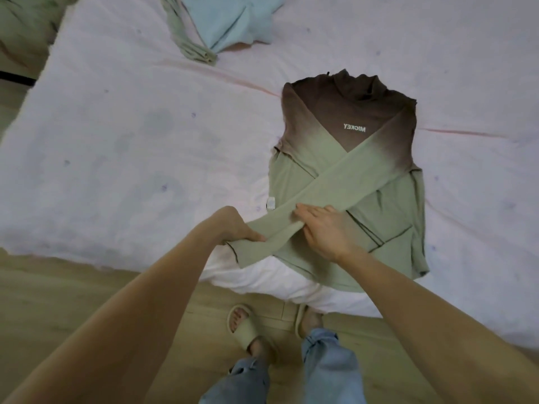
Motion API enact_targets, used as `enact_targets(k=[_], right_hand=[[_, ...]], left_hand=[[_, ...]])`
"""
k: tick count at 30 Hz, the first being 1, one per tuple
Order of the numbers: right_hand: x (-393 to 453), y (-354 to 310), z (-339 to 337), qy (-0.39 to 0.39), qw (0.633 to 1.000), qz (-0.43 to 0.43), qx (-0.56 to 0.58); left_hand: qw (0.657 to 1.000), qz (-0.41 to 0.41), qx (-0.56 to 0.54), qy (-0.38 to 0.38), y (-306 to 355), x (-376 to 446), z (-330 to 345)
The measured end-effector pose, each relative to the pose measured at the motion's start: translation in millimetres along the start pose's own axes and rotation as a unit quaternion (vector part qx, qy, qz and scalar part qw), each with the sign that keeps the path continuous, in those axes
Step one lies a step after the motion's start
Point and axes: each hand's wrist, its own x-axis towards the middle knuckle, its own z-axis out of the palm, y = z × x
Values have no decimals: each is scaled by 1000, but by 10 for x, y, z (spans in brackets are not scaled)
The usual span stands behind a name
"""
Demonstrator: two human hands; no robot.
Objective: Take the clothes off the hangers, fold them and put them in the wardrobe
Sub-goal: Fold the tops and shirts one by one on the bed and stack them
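Note:
A long-sleeved top (376, 112), brown at the neck and fading to green, lies flat on the bed near its front edge, with white "MICKEY" lettering on the chest. Both sleeves are crossed over its body. My left hand (233, 228) grips the cuff end of the upper sleeve (335, 185), which sticks out past the top's left side. Beside it, my right hand (326, 228) lies flat with straight fingers, pressing that same sleeve onto the body of the top.
The bed (131, 141) has a pale pink-white cover and fills most of the view. A light blue garment (230, 18) and a green garment (186, 42) lie at its far side. Wooden floor (73, 301) and my feet in slippers are below the bed edge.

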Motion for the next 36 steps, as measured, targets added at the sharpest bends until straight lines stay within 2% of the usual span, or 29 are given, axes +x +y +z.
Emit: enact_targets(k=[3,7,9,10,11,12,13,14,15,16,17,19,20,21,23,24,25,26,28,32,36], right_hand=[[-45,-33,19,-91,995,35,24],[-83,-56,-29,-58,989,94,93],[-95,-60,-26,-136,968,99,187],[-105,-61,-10,-142,954,117,235],[-107,-64,-8,-100,940,154,289],[-112,-76,-49,-28,910,212,354],[-131,-92,-106,46,857,270,437],[-141,-123,-176,87,788,312,524],[-169,-140,-225,91,720,340,598],[-213,-144,-255,65,671,352,649],[-260,-153,-283,29,638,363,678],[-356,-129,-287,-21,596,382,706],[-391,-97,-279,-29,581,394,712],[-422,-63,-274,-28,573,407,711],[-470,-11,-239,-23,595,440,672],[-494,1,-210,-35,628,452,633],[-515,14,-168,-49,667,458,585],[-531,22,-121,-61,705,458,539],[-517,32,-56,-63,738,444,504],[-391,-45,-118,-71,753,380,533],[-270,-83,-95,-63,700,372,606]], left_hand=[[1000,14,-22,4,32,-62,35],[997,18,-80,-11,79,-132,109],[995,11,-100,-2,86,-166,139],[993,4,-117,-6,79,-177,145],[990,1,-139,-12,78,-187,150],[987,7,-159,-13,83,-199,153],[984,22,-175,-6,115,-225,159],[980,48,-194,9,144,-248,165],[975,83,-208,17,208,-275,188],[970,117,-215,4,294,-324,221],[965,141,-217,-29,392,-393,255],[956,141,-218,-139,562,-466,356],[952,132,-218,-170,622,-469,410],[955,137,-209,-160,666,-448,465],[974,191,-118,-37,667,-299,540],[973,224,-36,33,642,-204,555],[964,253,44,73,626,-126,564],[951,278,104,82,624,-64,577],[929,321,174,56,665,49,593],[894,358,268,8,742,188,539],[862,351,365,12,753,254,393]])
